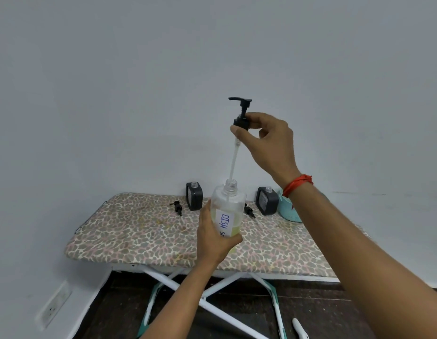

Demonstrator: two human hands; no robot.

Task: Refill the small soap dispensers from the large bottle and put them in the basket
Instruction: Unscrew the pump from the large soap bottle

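Note:
My left hand (213, 237) grips the large clear bottle (228, 211), labelled "DISH S…", with yellowish soap low inside; it is held upright above the table. My right hand (264, 140) pinches the black pump head (241, 113) by its collar, lifted well above the bottle; its clear dip tube (233, 162) still reaches into the open neck. Two small black dispensers (194, 199) (267, 204) stand uncapped at the back of the table. Their black pumps (176, 207) (249, 211) lie beside them. The teal basket (289, 211) sits at the back right, partly behind my right wrist.
The table (144, 236) is a leopard-print padded board on crossed white legs (212, 297), set against a plain wall. A wall socket (53, 307) is low on the left. A white object (299, 329) lies on the dark floor at lower right.

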